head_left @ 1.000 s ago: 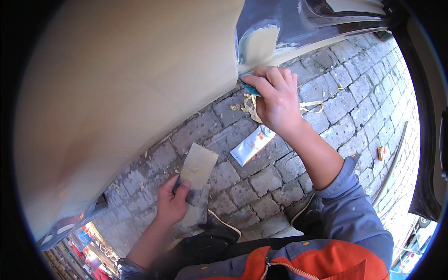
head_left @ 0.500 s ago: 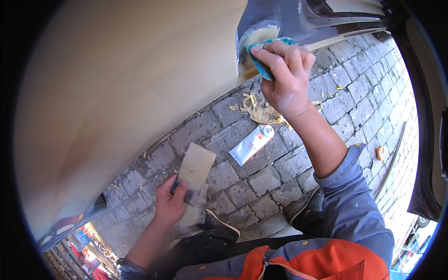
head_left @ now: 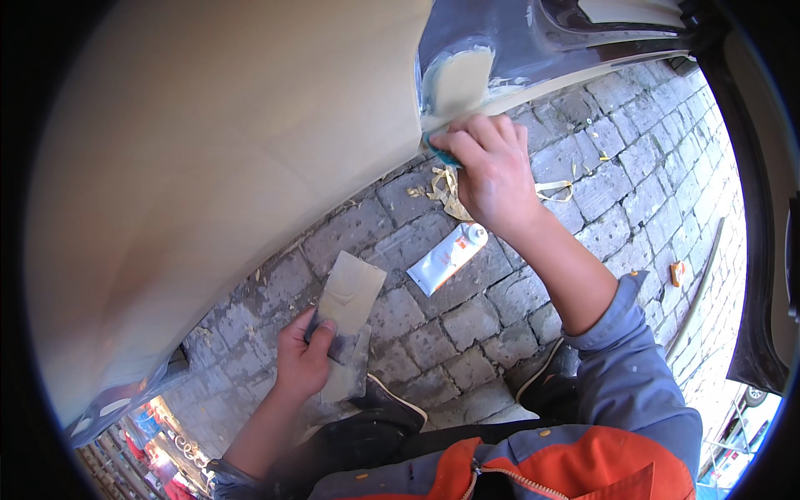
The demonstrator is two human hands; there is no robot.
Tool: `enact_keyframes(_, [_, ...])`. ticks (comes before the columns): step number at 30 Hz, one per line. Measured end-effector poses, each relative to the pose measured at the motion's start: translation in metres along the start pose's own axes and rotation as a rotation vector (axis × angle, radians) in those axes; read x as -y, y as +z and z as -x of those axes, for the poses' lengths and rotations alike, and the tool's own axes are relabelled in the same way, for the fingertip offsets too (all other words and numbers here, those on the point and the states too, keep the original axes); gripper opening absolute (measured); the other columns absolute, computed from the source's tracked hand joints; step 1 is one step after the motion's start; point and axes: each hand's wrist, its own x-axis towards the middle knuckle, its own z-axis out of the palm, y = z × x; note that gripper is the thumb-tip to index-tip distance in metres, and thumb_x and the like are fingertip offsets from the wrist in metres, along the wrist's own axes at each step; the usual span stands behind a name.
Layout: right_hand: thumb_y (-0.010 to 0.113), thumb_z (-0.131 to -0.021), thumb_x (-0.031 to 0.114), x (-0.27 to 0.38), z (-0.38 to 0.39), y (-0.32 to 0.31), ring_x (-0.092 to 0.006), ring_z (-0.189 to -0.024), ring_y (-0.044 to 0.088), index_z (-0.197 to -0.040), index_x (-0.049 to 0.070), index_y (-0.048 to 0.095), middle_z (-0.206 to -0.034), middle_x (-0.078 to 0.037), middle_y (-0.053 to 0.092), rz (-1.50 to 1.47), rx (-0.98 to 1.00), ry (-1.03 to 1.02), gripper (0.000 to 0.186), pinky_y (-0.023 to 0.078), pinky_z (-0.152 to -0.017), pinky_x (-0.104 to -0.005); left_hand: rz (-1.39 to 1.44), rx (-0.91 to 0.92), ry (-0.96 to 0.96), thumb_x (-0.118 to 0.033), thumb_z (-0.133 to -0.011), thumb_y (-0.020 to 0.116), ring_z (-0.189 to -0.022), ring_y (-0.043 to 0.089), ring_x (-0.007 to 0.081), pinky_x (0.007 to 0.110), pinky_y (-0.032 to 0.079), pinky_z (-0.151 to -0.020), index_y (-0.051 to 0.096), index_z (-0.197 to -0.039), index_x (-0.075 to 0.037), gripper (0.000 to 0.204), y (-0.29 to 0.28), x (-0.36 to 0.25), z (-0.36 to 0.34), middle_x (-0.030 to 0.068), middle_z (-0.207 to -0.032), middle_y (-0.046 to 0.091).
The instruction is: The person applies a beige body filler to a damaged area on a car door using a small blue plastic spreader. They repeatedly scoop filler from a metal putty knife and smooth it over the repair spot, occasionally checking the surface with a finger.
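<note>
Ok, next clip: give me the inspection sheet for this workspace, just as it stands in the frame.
Surface: grey cobblestone paving, dusty.
Job's things: teal pad pressed at the edge of a pale filler patch on a dark car panel; beige masking paper covers the bodywork beside it.
Clutter: white tube, curled tape scraps, small orange item.
Grippers: right hand grips the pad; left hand holds a sandpaper sheet.
Cables: nothing seen.
Surroundings: the person's dark shoes.
</note>
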Motion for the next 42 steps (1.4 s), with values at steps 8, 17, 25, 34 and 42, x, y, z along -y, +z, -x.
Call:
enact_keyframes(8, [0.07, -0.065, -0.003, -0.032, -0.037, -0.02, -0.0227, -0.096, 0.057, -0.109, 0.018, 0.076, -0.106, 0.002, 0.069, 0.068, -0.376, -0.164, 0.05, 0.039, -0.088, -0.0381, -0.078, 0.019, 0.01, -0.006, -0.105, 0.056, -0.092, 0.059, 0.0051, 0.025, 0.05, -0.081, 0.069, -0.118, 0.003, 0.02, -0.002, 0.001, 0.002, 0.0, -0.101, 0.072])
enact_keyframes(17, [0.071, -0.067, 0.002, -0.043, -0.009, 0.01, -0.0216, -0.102, 0.054, -0.112, 0.023, 0.076, -0.111, 0.006, 0.066, 0.083, -0.263, -0.162, 0.05, 0.038, -0.09, -0.0396, -0.063, 0.007, 0.015, -0.005, -0.105, 0.057, -0.094, 0.06, 0.0058, 0.026, 0.051, -0.084, 0.069, -0.119, 0.003, 0.021, -0.004, 0.008, 0.0, 0.0013, -0.103, 0.073])
enact_keyframes(25, [0.07, -0.069, 0.002, -0.045, 0.008, 0.013, -0.0196, -0.102, 0.056, -0.111, 0.022, 0.075, -0.11, 0.005, 0.065, 0.081, -0.156, -0.176, 0.047, 0.037, -0.092, -0.0415, -0.081, 0.003, 0.009, -0.005, -0.104, 0.057, -0.094, 0.061, 0.0064, 0.027, 0.051, -0.085, 0.069, -0.118, 0.003, 0.02, -0.002, 0.004, -0.002, 0.0022, -0.103, 0.073])
enact_keyframes(34, [0.071, -0.083, 0.0, -0.032, 0.029, -0.024, -0.0163, -0.095, 0.063, -0.116, 0.011, 0.072, -0.105, -0.002, 0.069, -0.245, -0.162, 0.388, 0.035, 0.048, -0.081, -0.0369, -0.105, 0.01, 0.013, -0.007, -0.105, 0.058, -0.093, 0.062, 0.0064, 0.026, 0.051, -0.083, 0.07, -0.118, 0.003, 0.021, 0.006, -0.003, 0.001, 0.0015, -0.102, 0.073])
enact_keyframes(42, [0.071, -0.099, 0.012, 0.042, 0.036, -0.027, -0.0123, -0.087, 0.066, -0.126, -0.002, 0.063, -0.102, -0.005, 0.07, -1.346, -0.009, 1.309, 0.031, 0.056, -0.081, -0.0304, -0.074, -0.041, 0.082, -0.009, -0.105, 0.057, -0.093, 0.062, 0.0069, 0.026, 0.051, -0.084, 0.069, -0.121, 0.003, 0.023, 0.01, -0.014, 0.006, 0.0018, -0.105, 0.073])
